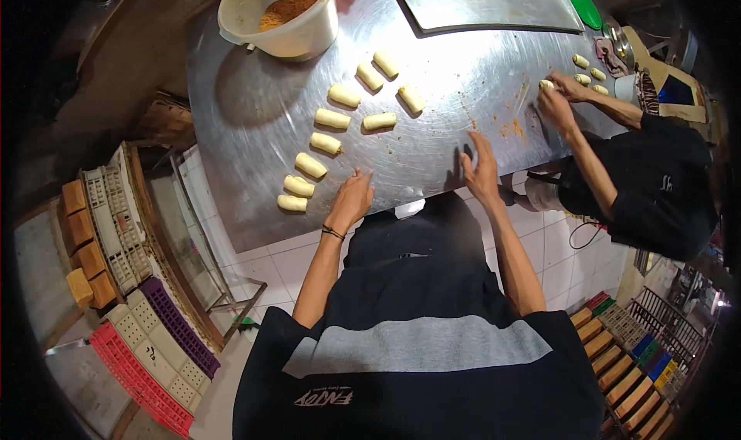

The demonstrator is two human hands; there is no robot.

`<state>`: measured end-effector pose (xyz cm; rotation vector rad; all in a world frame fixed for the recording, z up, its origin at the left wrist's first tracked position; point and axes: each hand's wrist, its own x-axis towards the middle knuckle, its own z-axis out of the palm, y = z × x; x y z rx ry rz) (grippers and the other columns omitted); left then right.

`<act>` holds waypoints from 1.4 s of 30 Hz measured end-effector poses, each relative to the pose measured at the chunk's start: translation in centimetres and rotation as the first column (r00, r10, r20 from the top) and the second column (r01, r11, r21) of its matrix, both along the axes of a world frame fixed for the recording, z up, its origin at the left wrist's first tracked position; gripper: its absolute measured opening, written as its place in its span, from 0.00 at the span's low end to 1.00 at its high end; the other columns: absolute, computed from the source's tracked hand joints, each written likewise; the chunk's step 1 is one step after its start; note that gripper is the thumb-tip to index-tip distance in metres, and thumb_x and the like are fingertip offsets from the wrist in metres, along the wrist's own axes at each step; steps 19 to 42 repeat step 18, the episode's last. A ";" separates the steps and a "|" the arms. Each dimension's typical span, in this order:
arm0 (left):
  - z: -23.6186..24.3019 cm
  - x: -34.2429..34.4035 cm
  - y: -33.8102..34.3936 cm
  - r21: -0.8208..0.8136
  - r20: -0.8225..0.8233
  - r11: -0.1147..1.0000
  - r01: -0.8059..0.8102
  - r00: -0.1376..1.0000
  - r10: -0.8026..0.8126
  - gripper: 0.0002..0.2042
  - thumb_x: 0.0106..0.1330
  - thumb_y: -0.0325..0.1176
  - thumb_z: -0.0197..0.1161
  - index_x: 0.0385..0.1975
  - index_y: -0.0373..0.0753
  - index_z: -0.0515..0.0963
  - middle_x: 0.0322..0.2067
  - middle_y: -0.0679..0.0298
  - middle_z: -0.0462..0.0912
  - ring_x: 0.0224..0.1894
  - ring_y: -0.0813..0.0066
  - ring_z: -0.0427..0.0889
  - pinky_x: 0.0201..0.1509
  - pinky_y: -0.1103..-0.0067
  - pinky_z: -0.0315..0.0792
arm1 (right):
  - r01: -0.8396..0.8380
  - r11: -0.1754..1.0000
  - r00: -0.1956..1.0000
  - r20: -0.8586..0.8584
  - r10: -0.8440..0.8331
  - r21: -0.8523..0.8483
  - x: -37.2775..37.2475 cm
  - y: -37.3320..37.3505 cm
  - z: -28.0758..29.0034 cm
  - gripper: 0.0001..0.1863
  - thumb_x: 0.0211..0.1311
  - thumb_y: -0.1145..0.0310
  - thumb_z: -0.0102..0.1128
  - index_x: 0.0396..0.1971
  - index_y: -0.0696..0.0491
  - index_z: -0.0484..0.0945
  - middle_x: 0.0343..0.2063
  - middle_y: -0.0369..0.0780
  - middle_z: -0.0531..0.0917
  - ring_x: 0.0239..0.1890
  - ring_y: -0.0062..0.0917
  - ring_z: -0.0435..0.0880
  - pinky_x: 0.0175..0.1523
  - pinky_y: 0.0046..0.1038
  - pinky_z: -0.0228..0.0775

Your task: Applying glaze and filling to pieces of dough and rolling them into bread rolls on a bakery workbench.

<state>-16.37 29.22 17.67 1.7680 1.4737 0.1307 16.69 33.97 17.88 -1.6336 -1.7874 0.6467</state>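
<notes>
My left hand [353, 200] rests at the near edge of the metal table [255, 150], fingers stretched out with nothing in them. Just to its left lie pale dough rolls in a curving row, among them a roll [310, 165] and, closest to the edge, another roll [292, 203]. Over the same edge my right hand [482, 176] is held open, thumb and fingers apart and no object between them. Farther in, a few more rolls lie loose, such as a roll [379, 121] and a roll [411, 99].
A co-worker's hands [562, 104] hold a dough roll [546, 85] at the right, near several other rolls [582, 79]. At the back stand a plastic tub [309, 42] of brown crumbly filling and a flat metal sheet [486, 4]. Crates [147, 378] are stacked at the left.
</notes>
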 end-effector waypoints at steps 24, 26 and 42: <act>3.9 -0.1 4.8 0.190 0.285 0.918 -0.349 0.914 0.289 0.21 0.70 0.30 0.62 0.63 0.36 0.75 0.57 0.46 0.81 0.57 0.51 0.82 0.59 0.65 0.75 | 0.085 0.991 0.957 -0.270 -0.109 -0.099 -1.2 10.3 5.4 0.30 0.57 0.78 0.65 0.64 0.54 0.75 0.52 0.48 0.80 0.44 0.35 0.81 0.51 0.33 0.75; 3.9 -0.1 4.8 0.190 0.285 0.918 -0.349 0.914 0.289 0.21 0.70 0.30 0.62 0.63 0.36 0.75 0.57 0.46 0.81 0.57 0.51 0.82 0.59 0.65 0.75 | 0.085 0.991 0.957 -0.270 -0.109 -0.099 -1.2 10.3 5.4 0.30 0.57 0.78 0.65 0.64 0.54 0.75 0.52 0.48 0.80 0.44 0.35 0.81 0.51 0.33 0.75; 3.9 -0.1 4.8 0.190 0.285 0.918 -0.349 0.914 0.289 0.21 0.70 0.30 0.62 0.63 0.36 0.75 0.57 0.46 0.81 0.57 0.51 0.82 0.59 0.65 0.75 | 0.085 0.991 0.957 -0.270 -0.109 -0.099 -1.2 10.3 5.4 0.30 0.57 0.78 0.65 0.64 0.54 0.75 0.52 0.48 0.80 0.44 0.35 0.81 0.51 0.33 0.75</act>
